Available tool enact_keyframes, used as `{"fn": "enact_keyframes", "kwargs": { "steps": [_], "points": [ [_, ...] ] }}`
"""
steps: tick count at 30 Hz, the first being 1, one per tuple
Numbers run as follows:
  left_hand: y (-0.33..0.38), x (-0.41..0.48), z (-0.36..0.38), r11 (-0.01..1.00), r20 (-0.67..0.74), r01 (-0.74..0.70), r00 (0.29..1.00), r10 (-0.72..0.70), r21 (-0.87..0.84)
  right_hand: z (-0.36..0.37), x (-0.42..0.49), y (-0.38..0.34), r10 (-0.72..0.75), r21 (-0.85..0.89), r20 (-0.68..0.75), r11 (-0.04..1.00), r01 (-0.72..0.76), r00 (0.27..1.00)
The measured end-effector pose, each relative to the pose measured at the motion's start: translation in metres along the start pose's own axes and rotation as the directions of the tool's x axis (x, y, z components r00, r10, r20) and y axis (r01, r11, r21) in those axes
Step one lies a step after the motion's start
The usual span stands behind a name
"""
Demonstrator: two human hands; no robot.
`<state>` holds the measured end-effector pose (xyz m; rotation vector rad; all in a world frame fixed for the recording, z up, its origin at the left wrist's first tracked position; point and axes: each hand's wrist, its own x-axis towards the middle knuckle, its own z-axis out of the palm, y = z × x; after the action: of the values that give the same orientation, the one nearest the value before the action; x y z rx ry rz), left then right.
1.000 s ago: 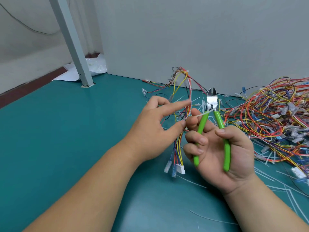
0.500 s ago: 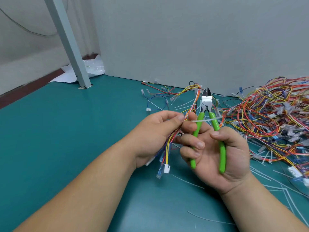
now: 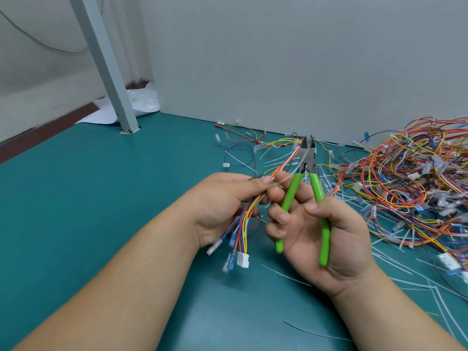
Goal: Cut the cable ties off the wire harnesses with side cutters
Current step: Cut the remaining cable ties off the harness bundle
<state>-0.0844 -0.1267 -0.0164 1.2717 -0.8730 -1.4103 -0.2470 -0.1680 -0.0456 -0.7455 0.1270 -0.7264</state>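
In mid-frame our left hand (image 3: pixel 222 206) pinches the floppy wire harness (image 3: pixel 243 219) (light, best held close to the cut, we think); our right hand (image 3: pixel 316 236) grips the green side cutters (image 3: pixel 307 153).

We held one wire harness (image 3: pixel 247 214) in our left hand (image 3: pixel 222 206). It was a thin bundle of yellow, red, purple and white wires that ran slantwise, with a white plug and blue-sleeved terminals hanging at its lower end. The side cutters (image 3: pixel 291 196) stood upright in our right hand (image 3: pixel 316 236), their bright green handles spread apart and the metal head pointing away from us. A pale cable tie (image 3: pixel 298 166) stretched from the bundle up across that head. A big tangled pile of harnesses (image 3: pixel 410 178) lay at the right, and cut ties (image 3: pixel 286 274) lay scattered beside it.
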Motion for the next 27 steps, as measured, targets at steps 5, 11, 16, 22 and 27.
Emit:
{"fn": "enact_keyframes", "kwargs": {
  "steps": [5,11,16,22,27],
  "points": [
    [0.004,0.006,0.005,0.973,-0.238,-0.118,0.969,0.069,-0.2,-0.002,0.001,0.003,-0.06,-0.04,-0.143,0.998,0.054,0.988],
    [0.0,0.011,0.012,0.938,-0.546,-0.299,0.823,0.16,-0.176,0.006,-0.002,0.02,-0.218,-0.72,-0.178,0.693,0.024,0.959],
    [-0.002,0.013,0.011,0.893,-0.623,-0.411,0.752,0.217,-0.185,0.009,-0.006,0.022,-0.258,-0.861,-0.107,0.507,0.041,0.96],
    [-0.006,0.014,0.015,0.884,-0.568,-0.415,0.79,0.232,-0.215,0.01,-0.004,0.022,-0.229,-0.836,-0.044,0.541,0.09,0.972],
    [-0.007,0.012,0.018,0.884,-0.536,-0.423,0.802,0.263,-0.199,0.01,-0.004,0.022,-0.237,-0.844,-0.06,0.53,0.077,0.97]
  ]
}}
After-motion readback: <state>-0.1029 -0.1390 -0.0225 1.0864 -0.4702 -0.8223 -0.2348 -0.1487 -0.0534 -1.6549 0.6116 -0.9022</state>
